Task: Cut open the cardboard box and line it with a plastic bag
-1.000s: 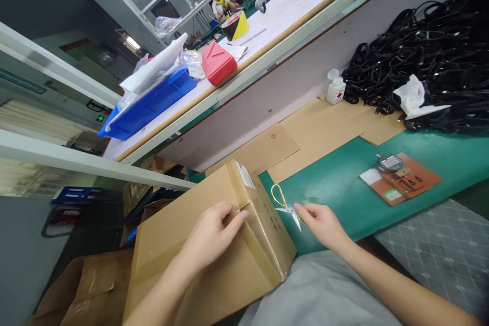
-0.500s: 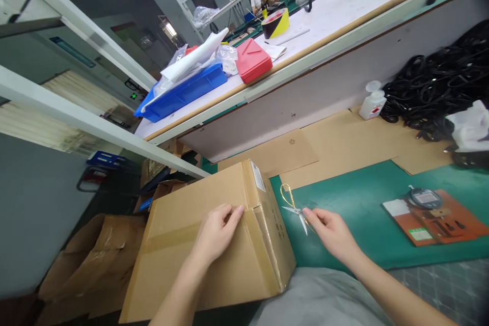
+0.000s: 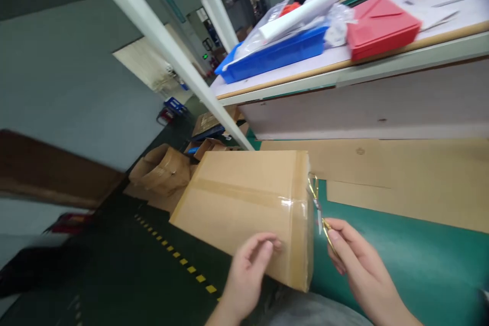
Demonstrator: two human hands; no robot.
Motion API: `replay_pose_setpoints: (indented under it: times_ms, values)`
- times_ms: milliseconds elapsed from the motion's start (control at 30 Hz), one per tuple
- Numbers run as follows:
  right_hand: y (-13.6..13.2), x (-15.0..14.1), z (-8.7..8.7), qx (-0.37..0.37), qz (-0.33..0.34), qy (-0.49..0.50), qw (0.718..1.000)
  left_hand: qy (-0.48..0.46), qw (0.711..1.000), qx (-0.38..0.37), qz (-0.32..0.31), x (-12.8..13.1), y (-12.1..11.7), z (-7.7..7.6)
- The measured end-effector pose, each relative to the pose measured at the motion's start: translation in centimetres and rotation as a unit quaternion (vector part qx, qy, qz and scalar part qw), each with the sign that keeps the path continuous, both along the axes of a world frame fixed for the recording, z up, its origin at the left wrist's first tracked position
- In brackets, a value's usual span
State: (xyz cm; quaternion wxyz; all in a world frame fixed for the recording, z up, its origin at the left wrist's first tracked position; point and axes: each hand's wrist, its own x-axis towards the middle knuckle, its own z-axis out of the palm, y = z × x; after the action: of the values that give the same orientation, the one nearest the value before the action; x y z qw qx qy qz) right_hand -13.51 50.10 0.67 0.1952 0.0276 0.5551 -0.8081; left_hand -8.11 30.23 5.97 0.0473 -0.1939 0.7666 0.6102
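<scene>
A cardboard box (image 3: 244, 209), sealed with brown tape, lies in front of me on the green bench top. My left hand (image 3: 250, 270) is over its near edge, fingers loosely curled and thumb apart, with nothing in it; whether it touches the cardboard I cannot tell. Just right of the box, my right hand (image 3: 355, 260) pinches gold-handled scissors (image 3: 320, 214) by one handle. The blades are spread and the other handle points away from me, close to the box's right side.
A shelf above the bench carries a blue tray (image 3: 278, 56) of plastic wrapping and a red case (image 3: 382, 25). Flat cardboard (image 3: 420, 178) covers the back of the green bench top (image 3: 405, 249). A white post (image 3: 168, 56) slants behind the box. An open carton (image 3: 162, 168) stands at left.
My view has swung left. My left hand has drawn back from the box's taped end to its near edge. The scissors have turned in my right hand, with their blades closer together.
</scene>
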Motion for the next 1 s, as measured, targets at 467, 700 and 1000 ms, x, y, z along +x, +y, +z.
replay_pose_setpoints:
  times_ms: [467, 700, 1000]
  values:
    - [-19.5, 7.5, 1.9, -0.326, 0.307, -0.350, 0.823, 0.092, 0.859, 0.489, 0.116, 8.9, -10.6, -2.6]
    - [-30.6, 12.8, -0.3, -0.288, 0.325, -0.358, 0.827, 0.086, 0.920, 0.352, 0.146, 13.3, -20.7, -4.7]
    - [-27.9, 3.0, 3.0, 0.332, 0.086, 0.241, 0.908, 0.162, 0.843, 0.367, 0.360, 13.9, -32.9, -5.9]
